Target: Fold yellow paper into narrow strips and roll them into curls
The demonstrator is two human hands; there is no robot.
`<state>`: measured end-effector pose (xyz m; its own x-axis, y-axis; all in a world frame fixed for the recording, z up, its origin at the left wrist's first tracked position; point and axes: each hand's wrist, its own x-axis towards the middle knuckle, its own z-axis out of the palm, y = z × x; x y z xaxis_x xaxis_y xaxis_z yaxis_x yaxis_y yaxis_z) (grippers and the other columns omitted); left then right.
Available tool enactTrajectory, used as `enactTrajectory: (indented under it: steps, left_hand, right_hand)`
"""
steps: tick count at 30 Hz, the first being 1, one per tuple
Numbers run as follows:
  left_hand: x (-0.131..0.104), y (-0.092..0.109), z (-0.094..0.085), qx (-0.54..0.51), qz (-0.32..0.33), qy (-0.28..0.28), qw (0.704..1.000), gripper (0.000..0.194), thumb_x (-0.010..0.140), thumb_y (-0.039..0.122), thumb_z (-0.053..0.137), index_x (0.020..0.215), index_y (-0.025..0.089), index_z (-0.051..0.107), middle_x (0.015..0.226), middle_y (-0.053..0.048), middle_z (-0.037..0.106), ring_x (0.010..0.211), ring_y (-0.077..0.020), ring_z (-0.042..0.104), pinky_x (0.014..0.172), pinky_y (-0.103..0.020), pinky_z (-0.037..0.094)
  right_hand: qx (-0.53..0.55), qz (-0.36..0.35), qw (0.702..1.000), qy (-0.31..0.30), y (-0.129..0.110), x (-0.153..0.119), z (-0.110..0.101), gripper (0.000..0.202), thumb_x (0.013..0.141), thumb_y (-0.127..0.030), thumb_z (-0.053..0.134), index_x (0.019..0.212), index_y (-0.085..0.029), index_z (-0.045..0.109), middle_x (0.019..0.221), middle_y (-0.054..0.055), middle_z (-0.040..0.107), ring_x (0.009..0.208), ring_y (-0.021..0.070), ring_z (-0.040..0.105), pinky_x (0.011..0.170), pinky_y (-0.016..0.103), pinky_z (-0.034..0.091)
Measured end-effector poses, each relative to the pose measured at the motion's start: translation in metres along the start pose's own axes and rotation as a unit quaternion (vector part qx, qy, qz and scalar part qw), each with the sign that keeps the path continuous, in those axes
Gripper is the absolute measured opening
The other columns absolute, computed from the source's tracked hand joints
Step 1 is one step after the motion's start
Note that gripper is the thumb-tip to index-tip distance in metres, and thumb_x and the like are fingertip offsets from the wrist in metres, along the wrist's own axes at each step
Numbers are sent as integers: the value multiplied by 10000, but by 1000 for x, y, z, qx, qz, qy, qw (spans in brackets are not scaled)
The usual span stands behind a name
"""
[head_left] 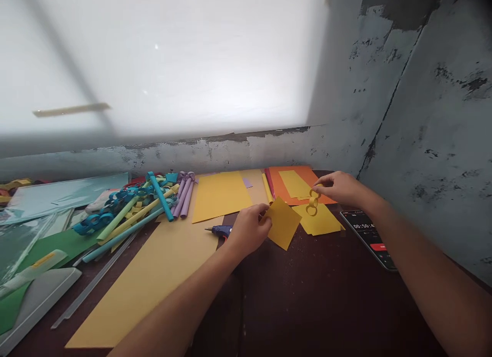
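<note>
Two pinch grips | your left hand (249, 227) pinching a yellow paper square (285, 224) by its edge, blue glue gun (220, 230) beside that hand | your right hand (345, 187) pinching a short yellow paper chain (313, 202) at its top, dangling over yellow sheets (325, 224) | phone (363, 234) to their right

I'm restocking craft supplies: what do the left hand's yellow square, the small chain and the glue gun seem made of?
Yellow square: matte paper or thin card, by its flat, crisp edges. Chain: likely matte paper, its strips curled into loops. Glue gun: probably plastic, by its moulded-looking blue body; finish unclear.
</note>
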<state>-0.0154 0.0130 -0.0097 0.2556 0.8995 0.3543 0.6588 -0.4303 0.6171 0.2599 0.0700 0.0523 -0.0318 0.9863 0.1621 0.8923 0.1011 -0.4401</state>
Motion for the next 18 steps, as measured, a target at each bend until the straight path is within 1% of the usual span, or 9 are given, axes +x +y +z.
enactTrajectory:
  steps: [2, 5, 7, 9, 11, 12, 14, 18]
  left_hand:
    - [0, 0, 0, 4, 1, 1, 1000, 234, 860, 178, 539, 1003, 206, 722, 921, -48, 768, 797, -201, 688, 673, -278, 483]
    - [0, -1, 1, 12, 2, 1, 1000, 226, 859, 176, 540, 988, 207, 723, 895, -44, 763, 777, -197, 684, 664, -275, 477]
    - [0, -2, 1, 12, -1, -1, 1000, 231, 859, 173, 540, 993, 204, 726, 894, -45, 763, 773, -196, 682, 664, -275, 477]
    - [1, -2, 1, 10, -2, -3, 1000, 239, 857, 167, 542, 1000, 200, 730, 898, -44, 764, 775, -196, 681, 671, -280, 477]
    - [1, -2, 0, 9, -1, -3, 1000, 241, 856, 164, 544, 1004, 195, 732, 897, -41, 764, 772, -197, 679, 671, -285, 472]
    - [0, -2, 0, 10, 0, -3, 1000, 238, 857, 165, 545, 1001, 193, 732, 893, -40, 763, 767, -196, 677, 668, -287, 469]
    - [0, -1, 0, 10, 1, -3, 1000, 229, 860, 170, 546, 993, 191, 732, 878, -39, 758, 756, -196, 673, 662, -289, 464]
    - [0, -1, 0, 12, -1, -4, 1000, 238, 857, 171, 545, 1003, 197, 731, 874, -43, 758, 757, -201, 677, 663, -292, 465]
  right_hand:
    - [-2, -2, 1000, -9, -4, 12, 0, 230, 833, -375, 668, 943, -244, 821, 973, 75, 784, 721, 208, 679, 579, 287, 453]
    - [17, -29, 999, 3, -13, 32, 3, 282, 818, -367, 706, 1030, -209, 805, 1038, 115, 779, 846, 243, 705, 631, 283, 496]
    - [49, -33, 998, 11, -20, 46, 7, 293, 816, -380, 736, 1041, -200, 791, 1093, 135, 769, 891, 260, 707, 660, 296, 527]
    - [132, -35, 991, 8, -24, 60, 10, 260, 848, -378, 735, 1023, -188, 768, 1108, 140, 765, 923, 253, 714, 704, 299, 564]
    - [235, -20, 972, -18, -23, 73, 16, 212, 891, -342, 713, 990, -157, 742, 1086, 152, 766, 900, 220, 732, 755, 286, 594]
    - [243, -12, 969, -27, -19, 78, 20, 201, 910, -337, 696, 964, -148, 736, 1076, 154, 767, 876, 205, 739, 757, 277, 602]
    - [240, 3, 970, -42, -8, 87, 29, 197, 915, -318, 693, 918, -125, 736, 1043, 173, 770, 836, 203, 747, 731, 274, 609]
    - [191, 48, 979, -56, 28, 93, 49, 189, 866, -296, 741, 838, -110, 747, 911, 170, 782, 732, 200, 738, 645, 261, 574]
